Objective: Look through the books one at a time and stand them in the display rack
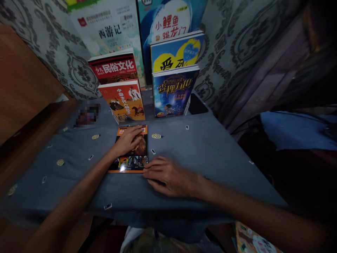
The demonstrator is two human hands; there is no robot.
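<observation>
Resting flat, fingers spread and gripping nothing, the left hand (129, 140) presses on the upper half of the orange-edged book (131, 150), seemingly to keep it from sliding on the grey tablecloth (210, 154). The right hand (168, 175), fingers loosely extended and empty, touches that book's lower right corner, probably steadying its edge. Beyond the book, other books (173, 91) stand propped upright, covers facing forward for display.

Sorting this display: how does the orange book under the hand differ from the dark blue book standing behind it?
The orange book lies flat on the tablecloth under the left hand; the dark blue book stands propped, untouched. The orange one has orange borders, the blue a dark fantasy cover. Both show their front covers.
</observation>
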